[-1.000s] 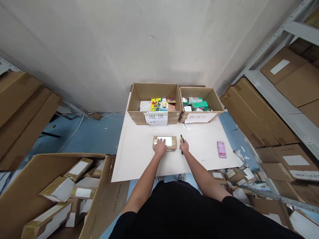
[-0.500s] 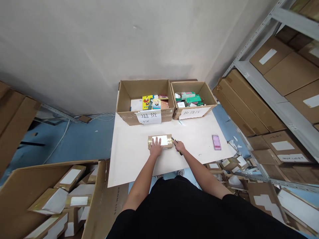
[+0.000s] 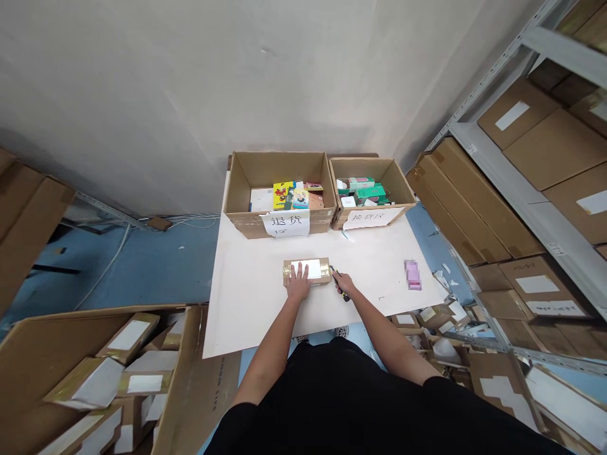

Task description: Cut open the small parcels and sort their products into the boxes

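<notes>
- Furthest left that matters here, the bare white tabletop (image 3: 251, 291) runs out beside my left arm; nothing on that side touches the parcel.
- My left hand (image 3: 298, 284) lies palm down with its fingers spread, resting over the left half of the parcel and partly across its white label (image 3: 313, 270); it grips nothing.
- The taped cardboard parcel (image 3: 325, 272) sits flat on the tabletop in front of me, its long axis running left to right, so its short right end faces my other hand.
- Just beside that end is the tip of a black-and-yellow cutter (image 3: 346, 296), slanting away from me and leftward; whether it touches the cardboard, or its blade is out, I cannot tell.
- My right hand (image 3: 342, 284) is closed round the cutter's handle, right of the parcel, and is the nearer hand to that short end.
- Well apart, further right, lies a blurred pink item (image 3: 413, 276).
</notes>
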The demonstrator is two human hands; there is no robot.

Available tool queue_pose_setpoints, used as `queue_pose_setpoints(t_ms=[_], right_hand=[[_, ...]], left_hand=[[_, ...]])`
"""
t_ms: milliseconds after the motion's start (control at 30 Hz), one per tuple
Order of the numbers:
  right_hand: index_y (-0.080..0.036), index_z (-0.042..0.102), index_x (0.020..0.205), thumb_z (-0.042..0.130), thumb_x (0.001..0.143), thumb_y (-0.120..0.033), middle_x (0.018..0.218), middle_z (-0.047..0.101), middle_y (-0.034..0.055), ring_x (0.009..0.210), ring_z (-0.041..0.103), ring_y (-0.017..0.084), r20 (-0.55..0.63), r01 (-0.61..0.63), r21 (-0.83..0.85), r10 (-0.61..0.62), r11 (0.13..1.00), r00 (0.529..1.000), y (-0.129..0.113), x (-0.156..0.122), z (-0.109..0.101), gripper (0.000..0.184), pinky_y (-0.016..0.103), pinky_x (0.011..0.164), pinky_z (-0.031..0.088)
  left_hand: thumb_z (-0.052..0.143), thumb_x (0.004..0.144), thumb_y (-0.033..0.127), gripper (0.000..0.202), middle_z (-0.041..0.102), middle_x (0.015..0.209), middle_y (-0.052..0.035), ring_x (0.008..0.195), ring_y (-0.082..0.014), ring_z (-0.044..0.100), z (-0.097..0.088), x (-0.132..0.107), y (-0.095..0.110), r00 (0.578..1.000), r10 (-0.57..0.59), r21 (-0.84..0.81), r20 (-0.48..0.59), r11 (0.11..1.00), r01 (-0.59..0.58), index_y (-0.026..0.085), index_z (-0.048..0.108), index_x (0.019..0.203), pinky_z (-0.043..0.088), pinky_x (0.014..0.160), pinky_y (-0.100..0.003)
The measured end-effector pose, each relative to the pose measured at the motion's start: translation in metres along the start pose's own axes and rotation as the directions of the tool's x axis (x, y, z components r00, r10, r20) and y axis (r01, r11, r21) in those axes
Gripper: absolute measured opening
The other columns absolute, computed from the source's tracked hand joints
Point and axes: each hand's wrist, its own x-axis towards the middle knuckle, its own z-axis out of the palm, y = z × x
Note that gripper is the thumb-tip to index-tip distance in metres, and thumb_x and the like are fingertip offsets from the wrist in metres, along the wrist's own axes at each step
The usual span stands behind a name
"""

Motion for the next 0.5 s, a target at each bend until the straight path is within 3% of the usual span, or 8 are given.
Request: queue_pose_setpoints(t_ms=[233, 367, 500], right_hand=[[-0.023, 0.048, 0.066, 0.062, 0.096, -0.063, 0.047, 0.051, -0.0045, 0.035, 0.045, 0.010, 0.114, 0.054, -0.151, -0.037, 0.987, 0.993, 0.019, -0.021, -0.023, 0.053, 0.021, 0.040, 0.035], [-0.023, 0.048, 0.067, 0.055, 0.101, -0.060, 0.047, 0.051, -0.0055, 0.034, 0.047, 0.010, 0.032, 0.043, -0.115, -0.040, 0.992, 0.999, 0.011, -0.013, -0.029, 0.051, 0.021, 0.040, 0.037], [-0.023, 0.048, 0.069, 0.056, 0.100, -0.063, 0.046, 0.050, -0.0060, 0.034, 0.047, 0.010, 0.000, 0.037, -0.078, -0.037, 0.996, 0.999, -0.008, 0.001, -0.017, 0.051, 0.021, 0.040, 0.038]], left_hand=[[0.030, 0.106, 0.046, 0.070, -0.001, 0.179, -0.0004, 0.164, -0.0322, -0.008, -0.002, 0.000, 0.001, 1.000, -0.017, 0.021, 0.013, 1.000, 0.016, 0.029, 0.013, 0.171, 0.007, 0.132, -0.056], [0.034, 0.105, 0.046, 0.070, 0.002, 0.179, 0.0001, 0.164, -0.0321, -0.005, -0.005, 0.000, 0.001, 1.000, -0.011, 0.017, 0.010, 1.000, 0.011, 0.032, 0.014, 0.171, 0.010, 0.131, -0.057], [0.034, 0.105, 0.046, 0.069, 0.003, 0.179, -0.0007, 0.164, -0.0322, -0.005, -0.008, -0.002, 0.002, 1.000, -0.011, 0.016, 0.001, 1.000, 0.011, 0.031, 0.015, 0.170, 0.010, 0.131, -0.056]])
